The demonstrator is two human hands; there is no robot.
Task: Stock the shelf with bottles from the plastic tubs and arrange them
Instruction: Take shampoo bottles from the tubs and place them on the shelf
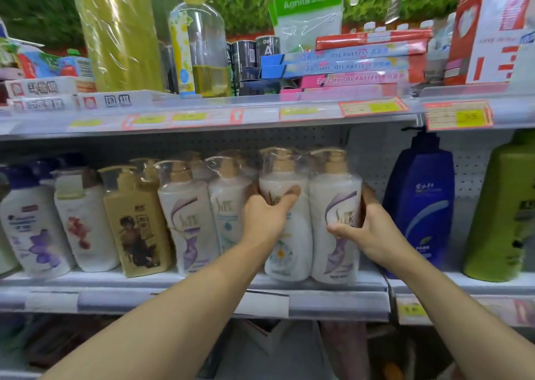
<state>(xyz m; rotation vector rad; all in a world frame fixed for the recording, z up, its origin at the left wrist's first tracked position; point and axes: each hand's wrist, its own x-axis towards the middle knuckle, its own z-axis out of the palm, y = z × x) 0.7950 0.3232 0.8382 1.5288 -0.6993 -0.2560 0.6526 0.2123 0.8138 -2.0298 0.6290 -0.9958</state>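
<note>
Head view: shrink-wrapped twin pack of white pump bottles with tan caps (311, 220) stood upright on front of white metal shelf (185, 285), between blue pump bottle (421, 206) on right and second wrapped white twin pack (208, 214) on left. Pack gripped from both sides: left hand (267, 216) curled round left bottle, thumb on its front; right hand (369, 229) wrapped round right bottle, thumb across label. Green bottle (503, 214) seen at far right.

White twin-pack (311, 223) w/ purple swirl and daisy prints, tan pumps; royal-blue bottle (419, 206) w/ white swoosh; lime-green bottle (503, 214) at right.
</note>
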